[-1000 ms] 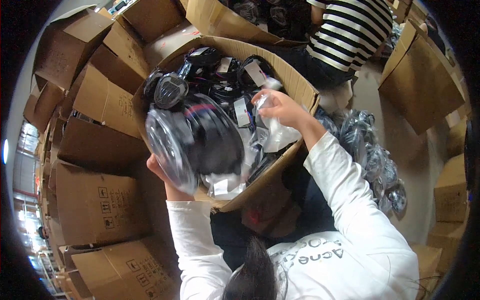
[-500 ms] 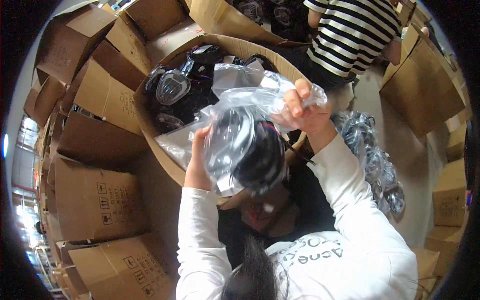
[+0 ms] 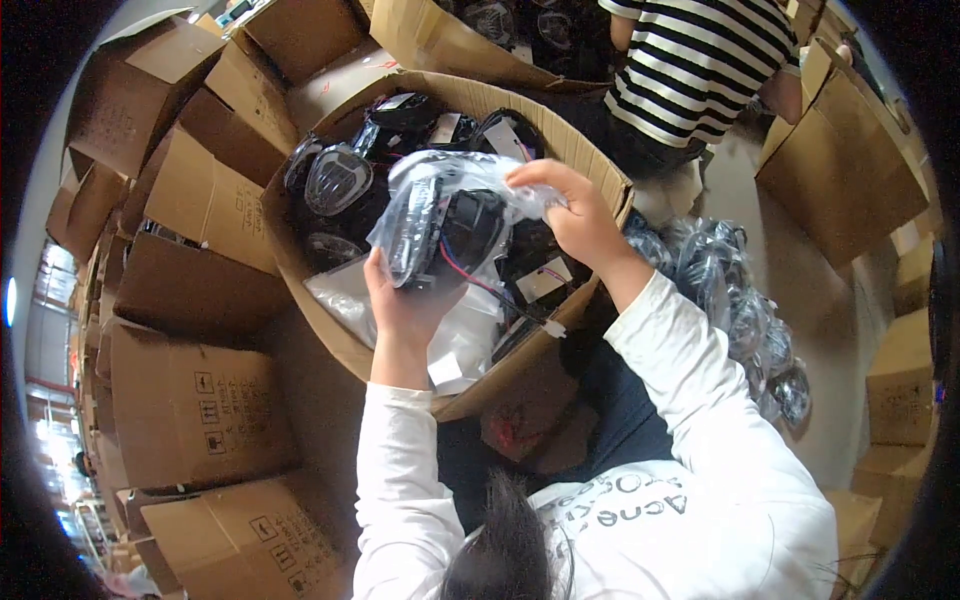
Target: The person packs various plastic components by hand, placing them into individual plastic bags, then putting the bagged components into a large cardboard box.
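Observation:
My left hand [image 3: 408,305] supports a black headlight [image 3: 465,225] from below, fingers wrapped round its underside. The headlight has a clear lens, and its red and blue wires trail down to a white connector [image 3: 554,328]. A clear plastic bag [image 3: 470,168] covers the top and lens side of the headlight. My right hand [image 3: 578,205] pinches a gathered edge of this bag at the upper right. Both hands are above a large open carton [image 3: 590,150] that contains several more black headlights [image 3: 340,178]. White and clear plastic bags [image 3: 465,335] lie at the carton's near side.
Bagged headlights [image 3: 740,300] are heaped on the floor to my right. Open cardboard boxes [image 3: 190,400] are stacked along the left, and another carton [image 3: 840,170] stands at the right. A person in a striped shirt [image 3: 700,70] is close by at the far right, beside another carton.
The headlight has moved up and slightly left and has turned, so its wires now hang toward the right. My right hand has shifted left and lower, still on the plastic bag.

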The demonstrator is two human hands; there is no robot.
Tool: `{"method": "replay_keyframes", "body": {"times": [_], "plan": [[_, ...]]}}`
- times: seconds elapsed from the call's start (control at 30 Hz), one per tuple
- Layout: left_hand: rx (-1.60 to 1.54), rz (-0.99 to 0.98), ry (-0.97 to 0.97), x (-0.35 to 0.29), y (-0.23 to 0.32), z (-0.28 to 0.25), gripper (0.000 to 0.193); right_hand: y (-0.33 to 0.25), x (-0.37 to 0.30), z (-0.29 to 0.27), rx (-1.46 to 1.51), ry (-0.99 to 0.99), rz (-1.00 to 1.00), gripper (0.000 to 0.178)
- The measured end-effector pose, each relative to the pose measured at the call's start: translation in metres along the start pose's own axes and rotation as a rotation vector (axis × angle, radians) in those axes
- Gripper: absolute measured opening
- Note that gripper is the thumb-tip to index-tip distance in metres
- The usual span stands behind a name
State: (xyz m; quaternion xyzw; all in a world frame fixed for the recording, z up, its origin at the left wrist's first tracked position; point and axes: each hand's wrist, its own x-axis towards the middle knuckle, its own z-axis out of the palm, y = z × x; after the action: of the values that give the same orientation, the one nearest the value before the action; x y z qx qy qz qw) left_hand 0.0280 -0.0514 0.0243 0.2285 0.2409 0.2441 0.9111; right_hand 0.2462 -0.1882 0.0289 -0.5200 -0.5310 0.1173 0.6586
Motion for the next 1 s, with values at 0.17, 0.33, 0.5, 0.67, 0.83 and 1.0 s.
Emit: {"method": "replay_keyframes", "body": {"times": [0.17, 0.33, 0.5, 0.67, 0.83, 1.0], "plan": [[-0.143, 0.082, -0.172, -0.006, 0.008, 0.002, 0.073, 0.022, 0.001, -0.004, -0.742, 0.244, -0.05, 0.024], [-0.025, 0.207, 0.12, 0.001, 0.005, -0.016, 0.073, 0.014, -0.015, 0.025, -0.11, -0.312, -0.073, 0.015], [-0.018, 0.268, 0.118, -0.002, 0.007, -0.015, 0.077, -0.007, -0.028, 0.045, 0.619, -0.577, 0.467, 0.023], [0.135, 0.343, 0.077, 0.0, 0.011, -0.025, 0.077, -0.01, -0.024, 0.038, 0.991, -0.447, 0.387, 0.032], [0.316, 0.421, 0.057, -0.001, 0.007, -0.022, 0.076, 0.002, -0.011, 0.02, 0.839, 0.073, 0.288, 0.046], [0.274, 0.433, 0.021, -0.005, 0.01, -0.018, 0.074, 0.0, -0.009, 0.024, 0.252, 0.194, 0.228, 0.065]]}}
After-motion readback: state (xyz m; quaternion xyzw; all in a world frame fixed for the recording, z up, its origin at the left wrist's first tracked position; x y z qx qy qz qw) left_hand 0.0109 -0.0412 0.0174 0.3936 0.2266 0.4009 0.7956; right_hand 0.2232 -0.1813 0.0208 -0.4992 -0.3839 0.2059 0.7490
